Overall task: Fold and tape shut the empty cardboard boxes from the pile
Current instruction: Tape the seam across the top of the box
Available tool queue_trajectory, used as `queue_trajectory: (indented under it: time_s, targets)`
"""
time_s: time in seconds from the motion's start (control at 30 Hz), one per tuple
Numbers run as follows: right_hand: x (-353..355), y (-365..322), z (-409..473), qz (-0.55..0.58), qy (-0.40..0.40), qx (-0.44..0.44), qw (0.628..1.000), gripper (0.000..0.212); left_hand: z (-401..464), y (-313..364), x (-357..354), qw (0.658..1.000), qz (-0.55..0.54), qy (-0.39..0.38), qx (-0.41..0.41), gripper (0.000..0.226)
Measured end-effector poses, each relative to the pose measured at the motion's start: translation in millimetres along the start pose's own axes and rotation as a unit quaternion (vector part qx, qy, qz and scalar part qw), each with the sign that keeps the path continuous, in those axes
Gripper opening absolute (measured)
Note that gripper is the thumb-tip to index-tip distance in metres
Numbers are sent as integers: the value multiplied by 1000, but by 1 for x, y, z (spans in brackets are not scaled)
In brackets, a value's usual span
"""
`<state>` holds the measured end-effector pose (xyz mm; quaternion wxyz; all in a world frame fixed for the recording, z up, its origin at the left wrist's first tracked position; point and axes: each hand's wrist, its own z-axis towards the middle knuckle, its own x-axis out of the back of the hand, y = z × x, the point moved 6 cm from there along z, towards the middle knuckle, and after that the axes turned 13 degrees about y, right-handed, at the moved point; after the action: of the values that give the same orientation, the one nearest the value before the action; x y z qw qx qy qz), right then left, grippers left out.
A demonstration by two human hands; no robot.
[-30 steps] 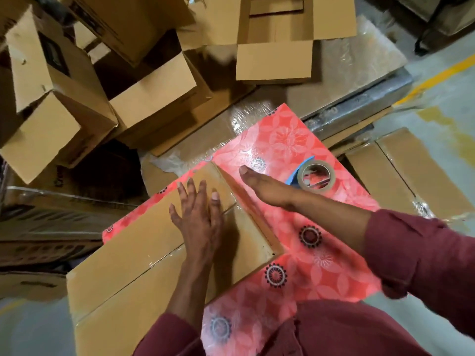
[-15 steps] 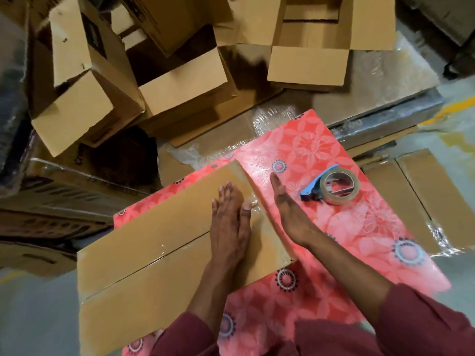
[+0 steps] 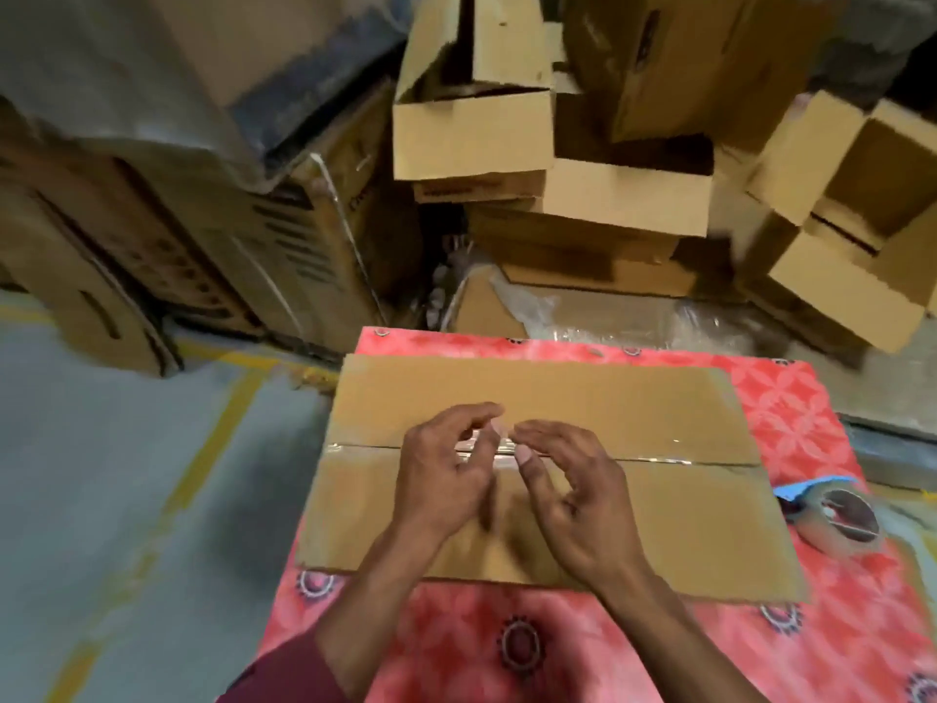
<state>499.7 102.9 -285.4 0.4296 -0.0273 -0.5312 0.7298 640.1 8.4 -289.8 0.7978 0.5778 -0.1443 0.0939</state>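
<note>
A closed cardboard box [image 3: 552,469] lies flat in the middle of the frame on a red patterned cloth [image 3: 583,646]. Its two top flaps meet in a seam running left to right, and a strip of clear tape [image 3: 654,456] glints along that seam; how far the tape reaches toward the left end is hard to make out.

Both hands sit over the middle of the seam. The left hand [image 3: 446,474] has its fingers curled, with thumb and forefinger drawn close together just above the seam. The right hand [image 3: 573,494] is also curled, its thumb tip down at the seam and the other fingers bent and a little spread. The fingertips are blurred, so I cannot tell whether they pinch the tape, press it down, or only hover just above it. The part of the seam under the hands is hidden. Dark red sleeves are cut off by the lower edge of the frame.

At the right edge, just beside the box's lower right corner, a roll of tape with a blue holder [image 3: 841,512] rests on the cloth; it is smeared by motion and its details are unclear.

Across the upper half of the frame a pile of open boxes [image 3: 507,129] leans in disorder, several with flaps up, some cut off by the top and right edges. At the upper left stand larger cartons with dark printing [image 3: 284,235], too blurred to read, partly covered by a grey sheet [image 3: 127,68]. The grey floor at the left carries yellow lines [image 3: 213,449].
</note>
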Motion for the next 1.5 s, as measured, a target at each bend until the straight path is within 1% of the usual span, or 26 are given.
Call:
queue_trajectory:
  time_s: [0.13, 0.23, 0.3, 0.33, 0.4, 0.47, 0.53, 0.6, 0.67, 0.7, 0.77, 0.83, 0.87, 0.93, 0.97, 1.03, 1.07, 1.1, 1.13, 1.17, 1.2, 1.23, 1.3, 1.37, 1.43, 1.5]
  targets:
    - [-82, -48, -3, -20, -32, 41, 998, 17, 21, -55, 102, 992, -27, 103, 63, 18]
    - [-130, -71, -8, -41, -66, 66, 995, 16, 28, -96, 152, 979, -52, 162, 115, 20]
    - [-155, -77, -17, -63, -94, 70, 991, 19, 26, -125, 173, 960, -100, 206, 162, 21]
    - [-166, -79, -22, -76, -107, 72, 989, 22, 24, -141, 176, 943, -154, 217, 200, 21]
    - [-183, -78, -35, -99, -134, 80, 983, 27, 19, -167, 167, 905, -267, 180, 277, 28]
    - [-195, -74, -51, -117, -161, 90, 976, 34, 15, -181, 147, 899, -310, 68, 303, 53]
    - [-202, -67, -66, -139, -186, 110, 966, 38, 6, -186, 123, 901, -316, -41, 294, 83]
    - [-205, -62, -73, -163, -197, 136, 957, 37, -3, -195, 105, 890, -287, -102, 339, 116]
    - [-206, -59, -74, -176, -190, 136, 956, 36, -11, -207, 97, 887, -238, -132, 372, 132]
    - [-207, -58, -74, -179, -184, 129, 958, 36, -13, -211, 98, 902, -207, -144, 351, 129]
    - [-208, -59, -74, -183, -178, 123, 959, 35, -20, -219, 104, 928, -157, -168, 293, 112]
    - [-208, -60, -76, -182, -176, 123, 959, 34, -33, -233, 109, 917, -130, -206, 316, 96]
    - [-207, -60, -76, -182, -175, 123, 960, 34, -37, -235, 113, 914, -136, -205, 324, 93]
    - [-208, -61, -77, -182, -170, 125, 960, 34, -31, -224, 120, 910, -212, -161, 318, 92]
    - [-208, -62, -77, -184, -167, 127, 960, 34, -23, -212, 123, 910, -250, -130, 304, 85]
    - [-209, -62, -76, -187, -165, 124, 961, 35, -6, -183, 124, 884, -293, -102, 350, 67]
    - [-208, -62, -76, -182, -165, 124, 961, 35, 1, -174, 122, 885, -285, -94, 358, 76]
    - [-208, -62, -76, -173, -168, 126, 962, 36, 5, -166, 116, 901, -251, -109, 337, 92]
    - [-207, -61, -76, -166, -169, 127, 963, 36, 7, -166, 111, 931, -204, -115, 280, 107]
    - [-206, -60, -76, -162, -170, 126, 964, 35, 8, -172, 106, 938, -187, -116, 268, 118]
    - [-205, -59, -75, -159, -170, 121, 965, 34, 8, -179, 102, 931, -196, -123, 281, 125]
    - [-204, -58, -75, -156, -170, 114, 966, 33, 10, -179, 102, 932, -190, -137, 276, 125]
    - [-205, -56, -73, -148, -174, 98, 969, 31, 16, -172, 106, 948, -145, -159, 236, 107]
    - [-202, -60, -70, -109, -191, 85, 972, 30, 25, -167, 110, 961, -27, -163, 221, 93]
    - [-186, -68, -60, -54, -200, 74, 975, 25, 37, -147, 111, 974, 101, -115, 166, 88]
    - [-152, -65, -42, -49, -179, 75, 980, 20, 39, -107, 102, 988, 107, -38, 105, 72]
